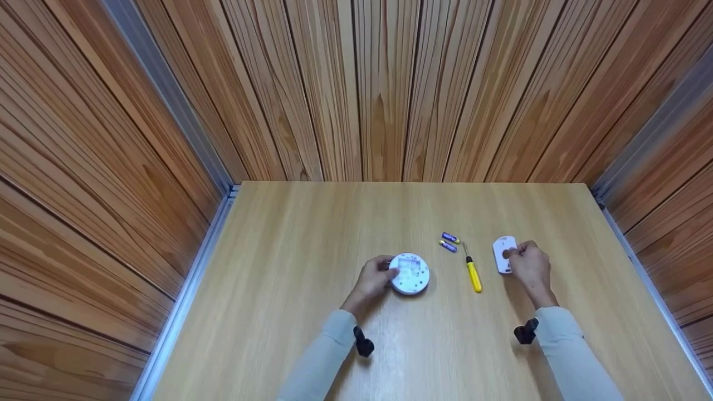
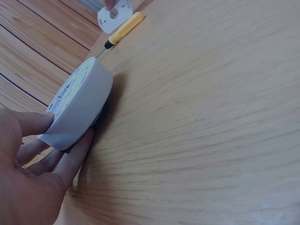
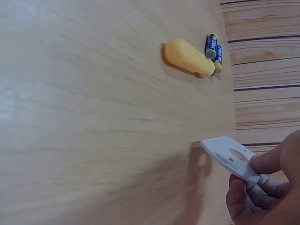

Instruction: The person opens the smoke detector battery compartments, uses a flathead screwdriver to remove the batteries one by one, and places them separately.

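Note:
My left hand (image 1: 374,281) holds a round white device (image 1: 413,278) by its left edge, thumb on top and fingers underneath. A rectangular recess shows in its upward face, and the left wrist view has it tilted over the table with a shadow below. On the right, my right hand (image 1: 532,268) pinches a flat white plate (image 1: 503,245) with rounded ends and a round hole; its shadow falls on the table in the right wrist view. Between the hands lies a screwdriver (image 1: 473,275) with a yellow handle. Two blue batteries (image 1: 448,246) rest by its tip.
The light wood table (image 1: 312,223) ends at a wall of wooden planks (image 1: 384,100) at the back. Metal rails (image 1: 184,301) run along the table's sides. Each wrist carries a small black camera mount (image 1: 363,342).

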Motion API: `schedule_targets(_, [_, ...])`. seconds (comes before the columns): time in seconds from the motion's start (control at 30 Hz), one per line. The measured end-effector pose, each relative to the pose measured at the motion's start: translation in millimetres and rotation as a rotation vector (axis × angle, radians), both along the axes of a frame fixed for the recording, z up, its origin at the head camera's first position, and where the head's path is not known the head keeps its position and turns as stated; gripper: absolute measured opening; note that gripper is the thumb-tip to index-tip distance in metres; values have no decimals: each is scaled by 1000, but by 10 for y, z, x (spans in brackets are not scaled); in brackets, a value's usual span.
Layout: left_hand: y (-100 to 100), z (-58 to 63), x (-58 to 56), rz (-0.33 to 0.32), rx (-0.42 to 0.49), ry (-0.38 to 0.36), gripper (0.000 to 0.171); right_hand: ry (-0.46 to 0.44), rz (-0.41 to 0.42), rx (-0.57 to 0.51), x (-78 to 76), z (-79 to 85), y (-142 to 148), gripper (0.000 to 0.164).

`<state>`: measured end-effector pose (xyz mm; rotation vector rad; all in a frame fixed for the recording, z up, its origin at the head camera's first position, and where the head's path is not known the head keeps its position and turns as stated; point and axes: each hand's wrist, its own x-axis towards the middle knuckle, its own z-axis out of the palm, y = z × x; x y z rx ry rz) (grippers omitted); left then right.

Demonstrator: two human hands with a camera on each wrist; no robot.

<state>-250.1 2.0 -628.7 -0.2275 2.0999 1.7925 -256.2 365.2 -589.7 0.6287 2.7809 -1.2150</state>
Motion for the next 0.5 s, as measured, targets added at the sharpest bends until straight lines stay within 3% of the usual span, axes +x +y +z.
schedule_targets(0.3, [0, -25, 16, -1, 13, 26, 36, 134, 42, 55, -23, 110, -218, 33])
schedule_targets(0.5, [7, -6, 4, 11, 18, -20, 36, 176, 74, 52, -52, 165, -327, 34])
